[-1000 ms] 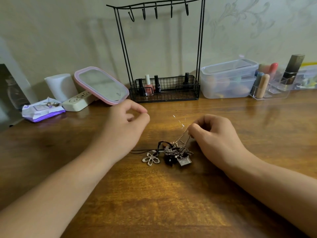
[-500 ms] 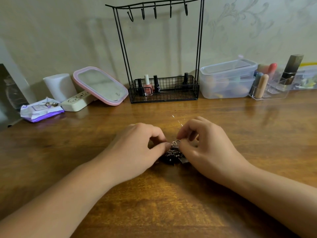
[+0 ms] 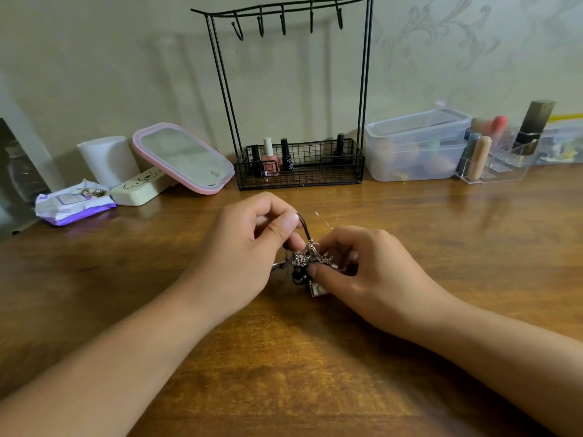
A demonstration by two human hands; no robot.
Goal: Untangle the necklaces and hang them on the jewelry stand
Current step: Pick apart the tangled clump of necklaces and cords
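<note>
A knot of tangled necklaces [image 3: 303, 259], silver chains and a dark cord with small pendants, hangs just above the wooden table between my two hands. My left hand [image 3: 243, 250] pinches the dark cord at its top and pulls it upward. My right hand [image 3: 362, 272] pinches the silver chains on the knot's right side. A square pendant [image 3: 317, 289] dangles under my right thumb. The black wire jewelry stand [image 3: 290, 89] rises at the back centre against the wall, its several hooks bare.
Nail polish bottles [image 3: 270, 157] sit in the stand's basket. A pink-rimmed mirror [image 3: 183, 157], a white cup [image 3: 107, 160], a cream case [image 3: 142, 187] and a wipes pack [image 3: 74, 203] lie back left. Clear plastic boxes [image 3: 416, 143] and a cosmetics organiser [image 3: 498, 156] stand back right.
My left hand came in from the left, took the dark cord and drew it up. The knot has lifted off the table between both hands.
</note>
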